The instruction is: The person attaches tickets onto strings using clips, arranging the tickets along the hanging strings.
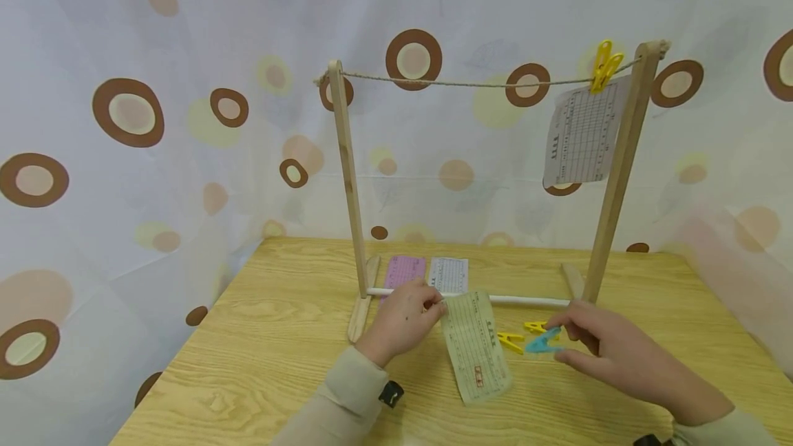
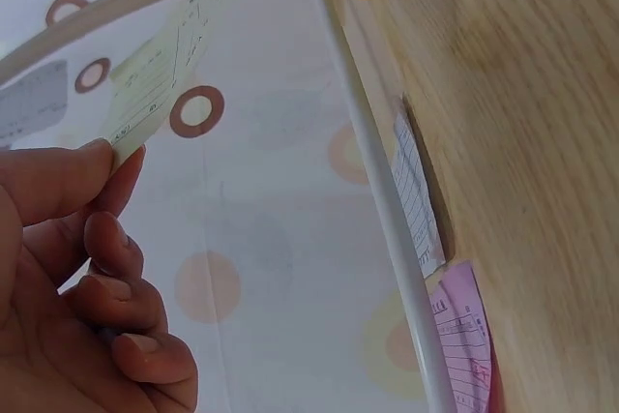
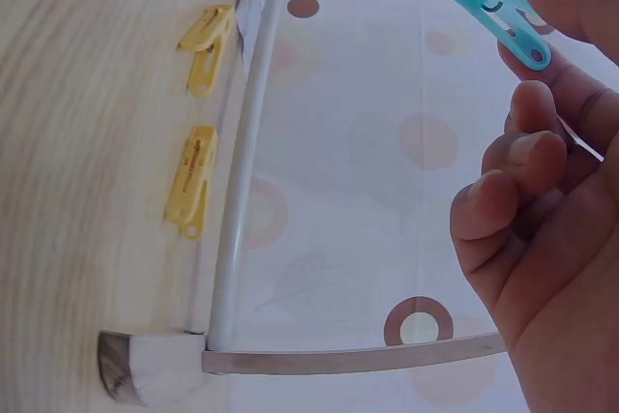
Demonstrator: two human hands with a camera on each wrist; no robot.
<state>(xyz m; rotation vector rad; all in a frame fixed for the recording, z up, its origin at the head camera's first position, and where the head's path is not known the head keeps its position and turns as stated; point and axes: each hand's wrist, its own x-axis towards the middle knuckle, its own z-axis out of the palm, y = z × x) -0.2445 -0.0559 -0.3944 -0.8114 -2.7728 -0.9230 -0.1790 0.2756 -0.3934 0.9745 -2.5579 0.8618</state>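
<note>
My left hand (image 1: 404, 319) pinches a corner of a pale green printed slip (image 1: 476, 349), held up above the table; a red stamp shows near its lower end. In the left wrist view the slip (image 2: 145, 94) sits between thumb and forefinger. My right hand (image 1: 619, 356) pinches a blue clothespin (image 1: 543, 341) by its handle ends, its nose pointing left toward the slip. In the right wrist view the clothespin (image 3: 488, 2) is between thumb and forefinger. Two yellow clothespins (image 3: 193, 181) lie on the table beside the white rod.
A wooden frame (image 1: 350, 177) carries a string (image 1: 446, 82). A yellow clothespin (image 1: 604, 67) holds a white printed slip (image 1: 582, 133) at the string's right end. Behind the white rod (image 1: 526, 301) lie a pink slip (image 1: 405, 270) and another white slip (image 1: 450, 274) on the wooden table (image 1: 260, 336).
</note>
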